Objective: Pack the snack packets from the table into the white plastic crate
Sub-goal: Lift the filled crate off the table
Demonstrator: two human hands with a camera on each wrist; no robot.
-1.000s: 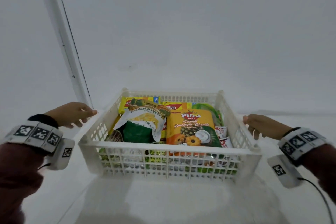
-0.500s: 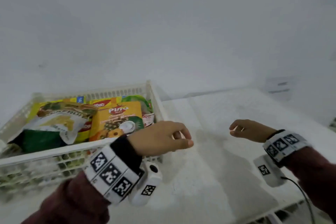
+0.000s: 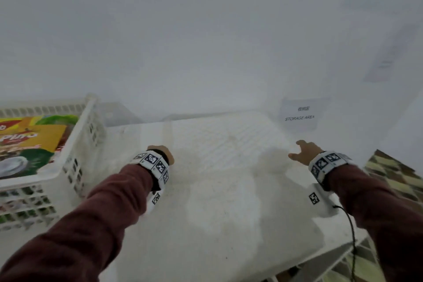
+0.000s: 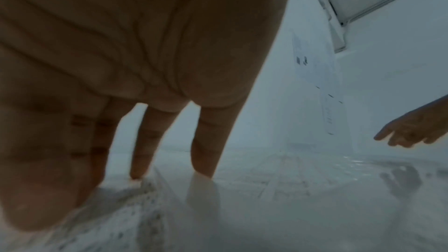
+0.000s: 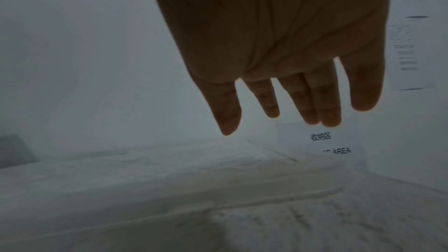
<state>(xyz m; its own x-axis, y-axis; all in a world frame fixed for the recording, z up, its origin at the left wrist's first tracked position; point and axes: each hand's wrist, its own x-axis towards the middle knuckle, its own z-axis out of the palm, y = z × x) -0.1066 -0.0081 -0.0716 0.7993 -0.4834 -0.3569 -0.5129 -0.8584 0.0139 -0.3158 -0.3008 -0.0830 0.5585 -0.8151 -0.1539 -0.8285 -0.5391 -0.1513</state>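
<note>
The white plastic crate (image 3: 75, 135) stands at the left edge of the head view, with a yellow Pino biscuit packet (image 3: 34, 142) and a green packet (image 3: 57, 119) among the snack packets inside. My left hand (image 3: 161, 152) is to the right of the crate, empty; in the left wrist view its straight fingers (image 4: 148, 141) point down and their tips touch the white table (image 3: 229, 201). My right hand (image 3: 302, 153) hovers over the table's far right, fingers (image 5: 266, 99) straight and spread, holding nothing. No loose packet shows on the table.
A paper sign reading STORAGE AREA (image 3: 299, 114) is stuck on the white wall behind the table. A faintly ribbed white patch (image 3: 229, 139) shows on the tabletop between my hands. The table's front edge (image 3: 320, 256) runs at lower right, with patterned floor (image 3: 393, 174) beyond.
The view has swung right, so the crate now sits at the frame's left. My left hand left the crate and dropped its fingertips to the table. My right hand uncurled and reached forward.
</note>
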